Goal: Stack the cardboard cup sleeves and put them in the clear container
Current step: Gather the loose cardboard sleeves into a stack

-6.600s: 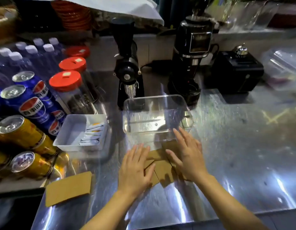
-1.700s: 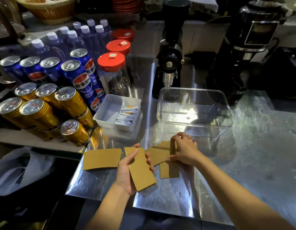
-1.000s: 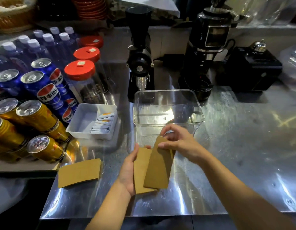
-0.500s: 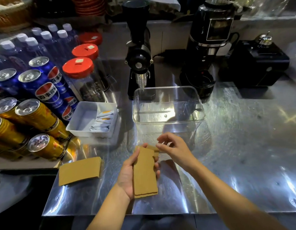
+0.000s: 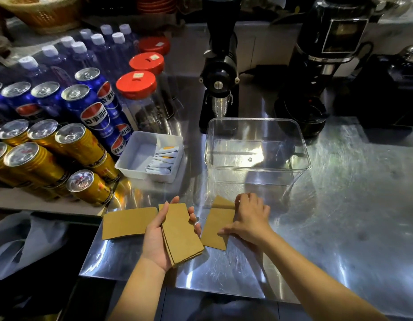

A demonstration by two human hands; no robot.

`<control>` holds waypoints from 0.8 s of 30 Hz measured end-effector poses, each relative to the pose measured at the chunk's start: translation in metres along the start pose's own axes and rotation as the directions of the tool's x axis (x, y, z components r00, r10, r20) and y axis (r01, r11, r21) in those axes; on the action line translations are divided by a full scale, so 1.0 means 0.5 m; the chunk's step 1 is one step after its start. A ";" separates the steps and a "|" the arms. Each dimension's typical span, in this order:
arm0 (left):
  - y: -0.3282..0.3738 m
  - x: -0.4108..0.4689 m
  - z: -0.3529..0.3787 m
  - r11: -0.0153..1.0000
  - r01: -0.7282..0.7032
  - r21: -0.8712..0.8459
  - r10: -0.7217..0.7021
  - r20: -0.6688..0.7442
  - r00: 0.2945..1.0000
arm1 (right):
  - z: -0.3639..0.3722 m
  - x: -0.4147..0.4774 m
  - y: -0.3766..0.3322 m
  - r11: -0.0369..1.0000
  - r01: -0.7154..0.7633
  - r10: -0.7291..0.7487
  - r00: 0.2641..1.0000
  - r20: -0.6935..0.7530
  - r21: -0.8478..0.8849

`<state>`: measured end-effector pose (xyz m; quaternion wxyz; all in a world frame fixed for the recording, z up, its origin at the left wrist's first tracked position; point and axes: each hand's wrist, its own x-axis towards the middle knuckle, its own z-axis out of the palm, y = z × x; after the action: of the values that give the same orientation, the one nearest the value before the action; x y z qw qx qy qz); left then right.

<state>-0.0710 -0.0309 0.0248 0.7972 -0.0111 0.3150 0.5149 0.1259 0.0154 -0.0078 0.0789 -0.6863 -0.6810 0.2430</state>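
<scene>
My left hand (image 5: 158, 239) holds a small stack of flat brown cardboard sleeves (image 5: 181, 235) palm up, just above the steel counter's front edge. My right hand (image 5: 249, 218) rests fingers-down on the edge of another sleeve (image 5: 216, 228) lying on the counter, with a second sleeve's corner (image 5: 221, 201) poking out behind it. One more sleeve (image 5: 126, 222) lies flat to the left of my left hand. The clear container (image 5: 257, 167) stands empty just beyond my hands.
A white tray of sachets (image 5: 136, 167) sits left of the container. Gold and blue cans (image 5: 85, 144), red-lidded jars (image 5: 137, 85) and water bottles crowd the left. A black grinder (image 5: 220, 75) and coffee machine (image 5: 326, 61) stand behind. Bare steel counter (image 5: 351, 205) extends right.
My right hand has moved down from the stack onto a sleeve on the counter. My left hand keeps the stack, now tilted to the right. The camera has shifted left.
</scene>
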 end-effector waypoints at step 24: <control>-0.019 0.063 0.021 0.961 0.167 0.222 -0.157 -0.065 0.985 | -0.123 -0.020 0.004 0.358 0.024 -0.053 0.999 -0.006 0.934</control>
<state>-0.0495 -0.0062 0.0142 0.8251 0.0419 0.3883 0.4083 0.1553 0.0190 0.0473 0.4507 -0.5018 -0.4404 0.5926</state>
